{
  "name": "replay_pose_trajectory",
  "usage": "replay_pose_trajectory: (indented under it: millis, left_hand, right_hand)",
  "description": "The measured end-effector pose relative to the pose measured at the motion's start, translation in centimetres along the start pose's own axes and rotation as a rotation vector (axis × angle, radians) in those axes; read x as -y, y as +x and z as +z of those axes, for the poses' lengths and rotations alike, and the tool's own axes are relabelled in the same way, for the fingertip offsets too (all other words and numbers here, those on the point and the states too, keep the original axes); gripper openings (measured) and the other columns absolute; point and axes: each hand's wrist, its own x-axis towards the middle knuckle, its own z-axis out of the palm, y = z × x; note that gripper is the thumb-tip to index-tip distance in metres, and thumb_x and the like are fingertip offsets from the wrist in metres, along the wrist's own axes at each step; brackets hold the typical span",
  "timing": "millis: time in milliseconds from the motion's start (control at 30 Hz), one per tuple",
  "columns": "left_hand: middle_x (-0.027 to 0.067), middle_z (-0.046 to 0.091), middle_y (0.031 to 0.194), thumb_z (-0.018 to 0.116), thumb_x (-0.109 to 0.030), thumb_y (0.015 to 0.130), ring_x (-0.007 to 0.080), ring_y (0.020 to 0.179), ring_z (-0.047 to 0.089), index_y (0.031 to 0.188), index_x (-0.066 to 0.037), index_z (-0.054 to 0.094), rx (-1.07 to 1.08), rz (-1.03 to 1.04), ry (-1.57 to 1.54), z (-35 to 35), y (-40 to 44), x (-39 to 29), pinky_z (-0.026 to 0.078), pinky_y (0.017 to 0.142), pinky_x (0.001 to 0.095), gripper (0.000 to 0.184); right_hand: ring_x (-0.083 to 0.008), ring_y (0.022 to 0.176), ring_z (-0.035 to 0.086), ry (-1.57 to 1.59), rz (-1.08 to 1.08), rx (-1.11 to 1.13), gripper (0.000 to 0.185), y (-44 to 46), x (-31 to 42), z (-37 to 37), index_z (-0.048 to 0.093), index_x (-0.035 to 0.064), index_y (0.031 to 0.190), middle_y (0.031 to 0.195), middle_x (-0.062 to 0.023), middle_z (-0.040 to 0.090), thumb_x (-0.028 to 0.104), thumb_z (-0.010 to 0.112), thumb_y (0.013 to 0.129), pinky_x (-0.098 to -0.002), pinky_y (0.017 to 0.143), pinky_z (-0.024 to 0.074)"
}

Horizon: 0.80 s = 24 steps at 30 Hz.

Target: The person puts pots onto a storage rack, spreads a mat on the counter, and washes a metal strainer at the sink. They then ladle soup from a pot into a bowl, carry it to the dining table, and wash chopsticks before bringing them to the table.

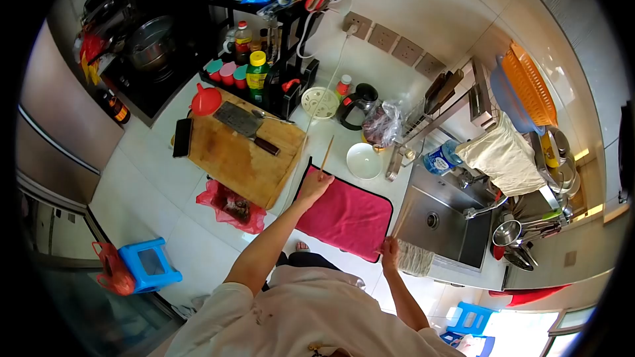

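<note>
My left hand is closed around a thin wooden stick, which points up past the top left corner of a pink cloth mat with black edging. At the mat's lower right corner is my right hand, its fingers pressed together beside the sink's near edge; what they hold is too small to make out. Just beyond the mat stands a white bowl. Left of the mat lies a wooden cutting board with a cleaver on it.
At right is a steel sink with a faucet. A red bag hangs below the board. Behind stand a glass pot, a strainer plate and a bottle rack. A stove and blue stool are at left.
</note>
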Motion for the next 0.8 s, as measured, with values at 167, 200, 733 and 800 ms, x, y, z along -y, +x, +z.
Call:
replay_pose_trajectory:
  millis: [167,200,733,800]
  left_hand:
    - [0.0183,0.064,0.072,0.064,-0.048,0.079,0.0319,0.072,0.064,0.071,-0.001,0.063,0.074,-0.141,0.132,6.7,5.2,2.4,0.048,0.064,0.0415,0.047]
    - [0.0149,0.064,0.067,0.064,-0.046,0.080,0.0275,0.066,0.064,0.069,-0.002,0.062,0.024,-0.136,0.175,8.3,6.7,3.7,0.049,0.062,0.0395,0.046]
    - [0.0174,0.065,0.065,0.054,-0.016,0.084,0.0230,0.054,0.065,0.081,0.010,0.060,-0.294,-0.257,-0.169,3.9,9.3,4.6,0.051,0.051,0.0329,0.027]
    - [0.0167,0.064,0.064,0.055,-0.016,0.084,0.0221,0.052,0.063,0.080,0.010,0.059,-0.409,-0.210,-0.138,1.4,10.4,2.3,0.050,0.049,0.0326,0.026]
  right_hand:
    - [-0.0086,0.052,0.040,-0.259,-0.127,-0.071,0.018,2.2,4.9,4.3,0.039,0.0095,0.077,0.062,-0.0001,0.039,0.013,0.051,0.091,-0.0283,0.044,0.0333]
    - [-0.0076,0.048,0.035,-0.298,-0.096,-0.096,0.017,1.7,8.4,5.5,0.042,0.0091,0.078,0.056,0.0021,0.035,0.016,0.053,0.090,-0.0284,0.042,0.0302]
    - [-0.0053,0.050,0.026,-0.268,0.036,0.023,0.032,6.3,5.2,1.9,0.041,0.0086,0.069,0.056,0.0055,0.032,0.025,0.060,0.090,-0.0274,0.044,0.0232]
    - [-0.0049,0.049,0.028,-0.181,0.090,0.054,0.032,6.8,5.5,2.5,0.042,0.0092,0.069,0.056,0.0056,0.033,0.025,0.059,0.090,-0.0268,0.043,0.0237]
